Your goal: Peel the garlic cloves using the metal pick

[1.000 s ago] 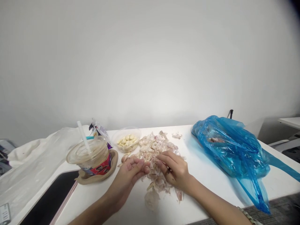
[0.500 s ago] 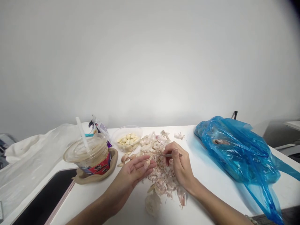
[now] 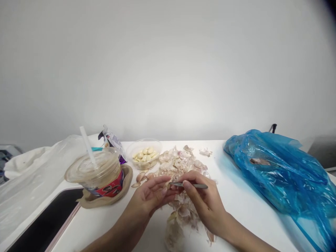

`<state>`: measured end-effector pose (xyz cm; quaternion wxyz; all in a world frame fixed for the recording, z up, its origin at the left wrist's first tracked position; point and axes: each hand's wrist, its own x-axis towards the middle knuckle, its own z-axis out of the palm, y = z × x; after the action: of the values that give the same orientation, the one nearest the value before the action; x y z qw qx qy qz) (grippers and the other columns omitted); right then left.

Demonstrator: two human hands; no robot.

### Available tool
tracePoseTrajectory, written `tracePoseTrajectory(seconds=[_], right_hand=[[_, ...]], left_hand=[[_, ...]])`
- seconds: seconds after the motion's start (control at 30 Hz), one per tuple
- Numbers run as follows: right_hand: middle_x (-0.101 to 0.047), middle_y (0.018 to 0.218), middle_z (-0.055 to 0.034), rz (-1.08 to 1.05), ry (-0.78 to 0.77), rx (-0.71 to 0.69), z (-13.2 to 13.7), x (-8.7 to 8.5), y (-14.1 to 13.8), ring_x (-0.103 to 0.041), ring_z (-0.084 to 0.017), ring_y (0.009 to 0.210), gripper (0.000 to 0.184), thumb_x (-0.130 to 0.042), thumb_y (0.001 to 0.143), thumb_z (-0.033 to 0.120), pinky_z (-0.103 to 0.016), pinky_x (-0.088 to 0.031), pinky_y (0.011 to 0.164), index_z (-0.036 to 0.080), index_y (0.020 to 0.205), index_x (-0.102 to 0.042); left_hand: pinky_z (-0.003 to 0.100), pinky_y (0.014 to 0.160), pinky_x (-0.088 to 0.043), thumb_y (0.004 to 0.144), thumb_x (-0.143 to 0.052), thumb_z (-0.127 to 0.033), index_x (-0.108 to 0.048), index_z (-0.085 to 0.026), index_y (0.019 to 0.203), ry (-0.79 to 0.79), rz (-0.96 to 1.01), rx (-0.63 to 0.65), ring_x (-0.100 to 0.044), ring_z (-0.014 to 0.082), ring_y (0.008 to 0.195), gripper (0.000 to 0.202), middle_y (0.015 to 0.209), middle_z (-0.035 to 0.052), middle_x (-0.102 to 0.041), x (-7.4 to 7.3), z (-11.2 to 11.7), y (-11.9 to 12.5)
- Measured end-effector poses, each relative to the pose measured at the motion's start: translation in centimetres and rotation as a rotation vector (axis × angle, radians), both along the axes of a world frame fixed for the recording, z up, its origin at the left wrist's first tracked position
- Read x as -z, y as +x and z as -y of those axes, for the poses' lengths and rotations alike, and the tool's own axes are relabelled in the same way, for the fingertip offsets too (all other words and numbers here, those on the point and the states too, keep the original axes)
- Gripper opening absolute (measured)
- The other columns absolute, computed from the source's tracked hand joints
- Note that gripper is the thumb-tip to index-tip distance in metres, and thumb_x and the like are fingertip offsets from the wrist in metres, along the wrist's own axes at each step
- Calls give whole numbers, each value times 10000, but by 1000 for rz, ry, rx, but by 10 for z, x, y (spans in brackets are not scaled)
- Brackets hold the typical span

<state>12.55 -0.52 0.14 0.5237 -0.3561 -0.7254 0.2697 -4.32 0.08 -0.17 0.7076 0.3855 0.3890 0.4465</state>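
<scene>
My left hand (image 3: 151, 196) pinches a small garlic clove (image 3: 167, 185) between thumb and fingers above a heap of papery garlic skins (image 3: 181, 164). My right hand (image 3: 203, 201) grips a thin metal tool (image 3: 189, 185) whose tip points left at the clove. A clear bowl of peeled cloves (image 3: 144, 155) stands just behind the hands. A few unpeeled cloves (image 3: 140, 177) lie on the white table (image 3: 236, 196) in front of the bowl.
An iced drink cup with a straw (image 3: 96, 173) sits in a brown holder at the left, a purple snack wrapper (image 3: 111, 140) behind it. A blue plastic bag (image 3: 283, 175) lies at the right. White cloth (image 3: 34, 175) and a dark tablet (image 3: 42, 227) fill the left edge.
My right hand picked the metal tool up from the skins and brought its tip to the clove in my left hand. The view shifted slightly left.
</scene>
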Motion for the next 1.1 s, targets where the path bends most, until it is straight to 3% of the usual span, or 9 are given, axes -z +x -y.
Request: tracePoseTrajectory(seconds=[0.23, 0.57, 1.1], right_hand=[[-623, 866, -67, 29, 212, -78, 3, 5, 0, -593, -157, 801, 185, -448, 834, 85, -273, -493, 720, 171, 961, -550], [-621, 972, -86, 84, 335, -100, 3, 9, -3, -591, -163, 905, 291, -462, 811, 43, -279, -516, 765, 171, 1069, -502], [-614, 978, -122, 163, 466, -83, 4, 10, -3, -597, -172, 906, 291, -489, 786, 23, -267, -536, 737, 122, 1059, -499]], left_hand=[[248, 807, -497, 727, -631, -195, -634, -172, 955, 1, -29, -62, -642, 166, 876, 229, 875, 28, -727, 2, 0, -2], [219, 786, -496, 719, -638, -180, -647, -188, 897, 37, -21, -88, -637, 158, 877, 178, 859, 19, -725, 1, 3, 1], [190, 705, -505, 660, -690, -156, -682, -188, 815, 70, -70, -156, -659, 138, 781, 159, 748, 7, -744, 7, 5, 3]])
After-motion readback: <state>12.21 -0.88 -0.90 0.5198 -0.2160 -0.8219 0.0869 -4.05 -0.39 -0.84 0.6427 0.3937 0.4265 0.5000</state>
